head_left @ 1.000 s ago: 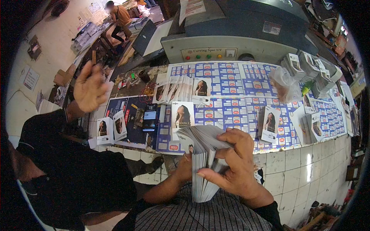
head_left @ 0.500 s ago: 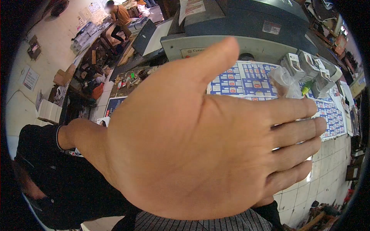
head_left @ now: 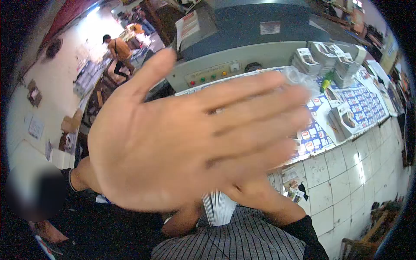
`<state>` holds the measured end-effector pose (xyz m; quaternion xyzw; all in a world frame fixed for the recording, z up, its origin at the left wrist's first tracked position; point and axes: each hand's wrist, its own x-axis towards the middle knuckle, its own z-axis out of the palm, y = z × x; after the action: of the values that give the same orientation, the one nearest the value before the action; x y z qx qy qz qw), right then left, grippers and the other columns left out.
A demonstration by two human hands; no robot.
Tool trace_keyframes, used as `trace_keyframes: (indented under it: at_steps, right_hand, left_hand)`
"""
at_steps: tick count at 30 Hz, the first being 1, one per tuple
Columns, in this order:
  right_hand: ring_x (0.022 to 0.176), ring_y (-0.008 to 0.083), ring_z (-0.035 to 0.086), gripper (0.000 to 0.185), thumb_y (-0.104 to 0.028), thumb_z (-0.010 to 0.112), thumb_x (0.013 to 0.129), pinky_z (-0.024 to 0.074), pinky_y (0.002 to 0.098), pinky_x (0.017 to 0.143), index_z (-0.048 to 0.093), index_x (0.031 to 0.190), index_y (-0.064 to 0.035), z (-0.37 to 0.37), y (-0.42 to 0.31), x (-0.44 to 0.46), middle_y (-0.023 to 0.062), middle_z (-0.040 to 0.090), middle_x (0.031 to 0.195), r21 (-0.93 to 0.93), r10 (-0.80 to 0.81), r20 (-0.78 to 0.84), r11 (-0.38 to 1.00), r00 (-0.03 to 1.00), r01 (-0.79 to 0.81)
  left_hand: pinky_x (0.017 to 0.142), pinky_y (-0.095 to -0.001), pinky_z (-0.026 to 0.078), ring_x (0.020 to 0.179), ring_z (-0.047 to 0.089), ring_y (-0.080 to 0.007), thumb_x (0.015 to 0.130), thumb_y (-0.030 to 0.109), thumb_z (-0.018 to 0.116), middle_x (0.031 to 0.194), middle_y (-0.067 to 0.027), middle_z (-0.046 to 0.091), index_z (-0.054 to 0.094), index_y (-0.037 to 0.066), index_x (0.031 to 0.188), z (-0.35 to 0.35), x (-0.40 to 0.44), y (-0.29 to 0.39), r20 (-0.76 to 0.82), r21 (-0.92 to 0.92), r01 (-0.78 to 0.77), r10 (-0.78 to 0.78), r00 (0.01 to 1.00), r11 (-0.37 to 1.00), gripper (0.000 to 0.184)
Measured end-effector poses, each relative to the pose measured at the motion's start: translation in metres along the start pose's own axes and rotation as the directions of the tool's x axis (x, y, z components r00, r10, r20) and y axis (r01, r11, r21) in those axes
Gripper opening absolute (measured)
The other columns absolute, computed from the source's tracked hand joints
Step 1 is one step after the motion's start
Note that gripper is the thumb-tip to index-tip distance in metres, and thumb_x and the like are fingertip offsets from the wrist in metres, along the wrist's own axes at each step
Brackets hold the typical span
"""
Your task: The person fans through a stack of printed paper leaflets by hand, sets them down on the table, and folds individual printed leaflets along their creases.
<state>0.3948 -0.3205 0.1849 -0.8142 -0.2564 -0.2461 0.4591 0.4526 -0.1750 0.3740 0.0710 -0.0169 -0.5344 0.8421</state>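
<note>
Blue-and-white patterned worktop (head_left: pixel 368 107) overhangs pale square floor tiles (head_left: pixel 318 190); co-worker's palm (head_left: pixel 169 143) partly hides left hand (head_left: pixel 193 211), right hand (head_left: pixel 250 193), grips unclear.

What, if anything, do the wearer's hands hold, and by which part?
A sheet stack, apparently between left hand and right hand; another person's palm hides the exact grip.

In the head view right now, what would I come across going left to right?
Wall calendar, cardboard box, the wearer's left hand, sheaf of papers, the wearer's right hand, yellow-green item, wooden pieces at lower right. I left out the co-worker's open palm, which spans the middle.
</note>
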Motion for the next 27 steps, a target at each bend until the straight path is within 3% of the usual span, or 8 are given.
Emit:
trace_keyframes:
  at_steps: [3,5,13,16,19,23,26,27]
  right_hand:
    - [0.114,0.0375,0.048,0.045,-0.025,0.069,0.078,0.0339,0.0497,0.095,0.058,0.119,-0.009,-0.018,-0.011,-0.003,0.0154,0.055,0.118,0.058,0.06,-0.123,0.997,0.991,-0.054]
    - [0.115,0.0369,0.048,0.036,-0.019,0.067,0.076,0.034,0.0493,0.096,0.062,0.11,-0.009,-0.029,-0.012,-0.009,0.0143,0.056,0.116,0.074,0.067,-0.164,0.996,0.984,-0.056]
    - [0.112,0.035,0.05,0.03,-0.033,0.078,0.072,0.0355,0.0481,0.095,0.065,0.086,-0.0099,-0.053,-0.015,-0.034,0.0128,0.057,0.114,-0.051,-0.062,-0.253,0.997,0.966,0.05]
    - [0.111,0.0347,0.05,0.041,-0.045,0.081,0.07,0.0356,0.048,0.093,0.063,0.083,-0.0099,-0.056,-0.014,-0.038,0.0127,0.057,0.112,-0.061,-0.065,-0.254,0.997,0.965,0.05]
    - [0.111,0.0352,0.05,0.044,-0.049,0.08,0.069,0.0359,0.0484,0.092,0.062,0.083,-0.011,-0.056,-0.013,-0.04,0.0122,0.057,0.111,-0.05,-0.075,-0.255,0.997,0.964,0.064]
    - [0.11,0.0357,0.05,0.041,-0.046,0.08,0.069,0.0369,0.0488,0.09,0.063,0.084,-0.0121,-0.056,-0.013,-0.04,0.0115,0.058,0.111,-0.028,-0.08,-0.241,0.997,0.967,0.075]
    - [0.11,0.0355,0.05,0.04,-0.045,0.08,0.069,0.0372,0.0484,0.09,0.063,0.084,-0.0124,-0.057,-0.013,-0.038,0.0113,0.058,0.111,-0.021,-0.08,-0.242,0.997,0.967,0.077]
    - [0.11,0.0355,0.05,0.04,-0.045,0.08,0.069,0.0372,0.0484,0.09,0.063,0.084,-0.0124,-0.056,-0.013,-0.038,0.0113,0.058,0.111,-0.019,-0.079,-0.238,0.997,0.968,0.076]
  left_hand:
    - [0.12,-0.053,0.006,0.15,-0.001,-0.0297,0.102,0.048,0.028,0.162,-0.0155,0.001,0.004,0.009,0.155,0.024,-0.023,-0.009,-0.153,0.354,-0.146,0.211,0.966,0.924,0.07]
    - [0.12,-0.0475,0.015,0.149,0.013,-0.0268,0.099,0.059,0.029,0.161,-0.0143,0.014,0.011,0.008,0.155,-0.007,-0.048,-0.004,0.237,0.972,-0.201,0.488,0.84,-0.125,0.077]
    - [0.099,-0.0379,0.048,0.118,0.056,-0.0232,0.095,0.037,0.059,0.131,-0.014,0.052,0.037,0.002,0.139,-0.245,-0.017,-0.108,-0.207,0.73,-0.288,0.602,0.771,0.62,0.06]
    - [0.096,-0.0376,0.049,0.113,0.059,-0.0228,0.1,0.047,0.047,0.126,-0.0135,0.056,0.041,0.0,0.135,-0.241,-0.024,-0.106,0.101,0.971,0.036,0.544,0.833,-0.235,0.059]
    - [0.093,-0.0373,0.051,0.112,0.06,-0.0221,0.101,0.044,0.046,0.125,-0.0143,0.057,0.042,0.001,0.135,-0.24,-0.021,-0.109,-0.129,0.935,-0.099,0.584,0.801,0.342,0.055]
    - [0.092,-0.0377,0.052,0.112,0.06,-0.0231,0.102,0.046,0.04,0.127,-0.0156,0.056,0.042,0.001,0.135,-0.237,-0.023,-0.112,-0.053,0.997,0.076,0.599,0.799,-0.013,0.056]
    - [0.094,-0.0387,0.051,0.115,0.06,-0.0251,0.103,0.048,0.035,0.13,-0.0169,0.055,0.041,0.0,0.137,-0.242,-0.029,-0.108,-0.171,0.912,-0.1,0.589,0.79,0.398,0.059]
    - [0.095,-0.0392,0.051,0.116,0.059,-0.0267,0.1,0.057,0.028,0.131,-0.0177,0.054,0.04,-0.001,0.138,-0.234,-0.028,-0.105,-0.136,0.989,0.141,0.557,0.82,0.033,0.07]
